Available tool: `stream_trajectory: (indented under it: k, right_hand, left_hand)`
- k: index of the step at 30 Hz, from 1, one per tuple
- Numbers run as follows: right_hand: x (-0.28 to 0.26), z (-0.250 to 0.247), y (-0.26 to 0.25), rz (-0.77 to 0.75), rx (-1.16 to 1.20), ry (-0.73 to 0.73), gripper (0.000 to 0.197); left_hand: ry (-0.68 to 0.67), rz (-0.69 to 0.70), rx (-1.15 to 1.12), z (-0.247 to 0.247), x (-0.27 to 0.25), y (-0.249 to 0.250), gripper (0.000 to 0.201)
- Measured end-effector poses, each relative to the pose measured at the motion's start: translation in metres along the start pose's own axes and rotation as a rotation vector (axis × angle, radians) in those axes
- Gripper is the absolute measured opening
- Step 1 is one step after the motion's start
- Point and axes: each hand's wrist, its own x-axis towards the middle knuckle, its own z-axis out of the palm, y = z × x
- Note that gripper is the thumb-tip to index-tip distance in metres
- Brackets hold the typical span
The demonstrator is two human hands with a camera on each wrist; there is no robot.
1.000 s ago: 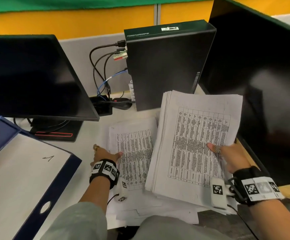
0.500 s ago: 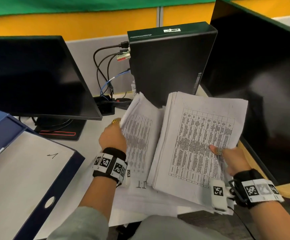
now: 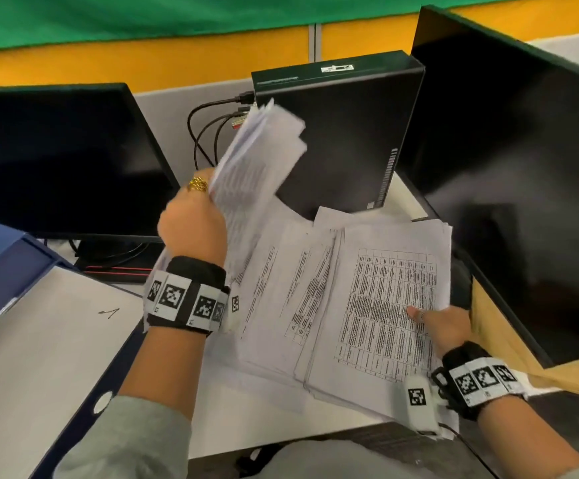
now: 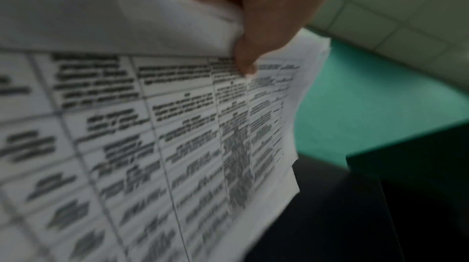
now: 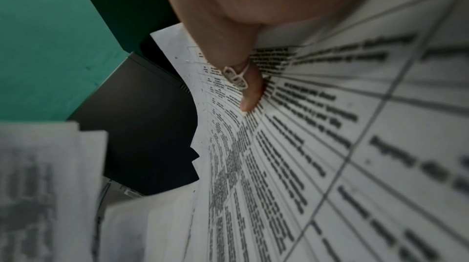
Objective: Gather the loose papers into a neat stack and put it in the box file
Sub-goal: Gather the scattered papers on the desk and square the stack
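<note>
My left hand [image 3: 194,219] grips a sheaf of printed papers [image 3: 257,160] and holds it raised and tilted above the desk; in the left wrist view the thumb [image 4: 264,31] pinches that sheaf [image 4: 177,136]. My right hand [image 3: 447,323] holds a thick stack of printed sheets [image 3: 385,305] at its right edge, thumb on top; the right wrist view shows the thumb [image 5: 243,77] pressed on the top sheet [image 5: 330,146]. More loose sheets [image 3: 281,305] lie spread on the desk under and left of the stack. The open blue box file [image 3: 15,271] lies at the left.
A black monitor [image 3: 56,157] stands at the left and another [image 3: 523,167] at the right. A black computer case [image 3: 343,133] with cables [image 3: 208,133] stands behind the papers. The white desk [image 3: 264,423] shows near the front edge.
My left hand has picked up the sheaf from the desk and lifted it upward, uncovering sheets beneath. The right hand keeps its hold on the thick stack.
</note>
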Motion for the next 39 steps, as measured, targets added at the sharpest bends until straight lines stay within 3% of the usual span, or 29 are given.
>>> stream_trajectory:
  k: [3,4,8,14,18,22,28,34,36,39]
  right_hand:
    - [-0.009,-0.003,-0.005,-0.044,0.069,0.002,0.018]
    - [-0.013,-0.004,-0.009,-0.074,0.11,0.01,0.024]
    - [-0.032,-0.013,-0.035,-0.263,0.253,0.007,0.036]
    - [-0.043,-0.035,-0.062,-0.442,0.298,0.081,0.04]
    - [-0.055,-0.048,-0.069,-0.464,0.343,-0.017,0.032]
    - [-0.057,-0.053,-0.071,-0.381,0.385,-0.15,0.027]
    - [-0.048,-0.055,-0.062,-0.194,0.413,-0.117,0.012]
    - [-0.043,-0.057,-0.052,-0.154,0.415,-0.133,0.018]
    - [-0.041,-0.059,-0.048,-0.146,0.392,-0.143,0.017]
    - [-0.035,-0.059,-0.037,-0.101,0.366,-0.138,0.021]
  left_hand:
    - [0.319,0.079,-0.012,-0.02,0.011,0.01,0.026]
    - [0.321,0.058,-0.003,-0.026,0.016,0.013,0.029]
    - [0.054,-0.127,0.044,-0.029,0.028,0.019,0.024]
    - [-0.389,-0.098,0.193,0.031,0.018,-0.006,0.024]
    - [-0.68,-0.16,0.179,0.082,-0.014,-0.033,0.026]
    - [-0.701,-0.243,0.033,0.113,-0.041,-0.045,0.027]
    - [-0.717,-0.481,-0.302,0.126,-0.038,-0.038,0.031]
    - [-0.914,-0.45,-0.059,0.149,-0.07,-0.021,0.042]
    - [-0.991,-0.415,0.113,0.157,-0.082,-0.016,0.056]
    - [-1.009,-0.515,0.195,0.168,-0.093,-0.017,0.122]
